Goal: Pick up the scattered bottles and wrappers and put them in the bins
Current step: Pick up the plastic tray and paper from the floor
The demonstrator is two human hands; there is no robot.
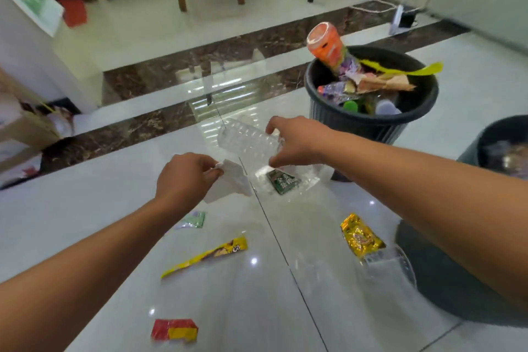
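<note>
Both hands are loaded: the right hand is closed around the end of a clear plastic bottle, which lies on its side in the air, and the left hand pinches a crumpled white tissue between thumb and fingers. Just below the right hand a clear wrapper with a green label lies on the floor.

By the look of it, this is the carry step, with both pieces picked up and not yet dropped. The next move would be a short swing forward and to the right of the right hand, where the black bin stands close. That bin is heaped near its rim, with an orange bottle sticking up, so the bottle may need placing rather than tossing. A second bin sits further right, partly cut off.

Nearer than the hands, a yellow strip wrapper, a gold wrapper, a pale green packet and a red-and-yellow wrapper remain on the floor. Nothing stands between the hands and the bins.
</note>
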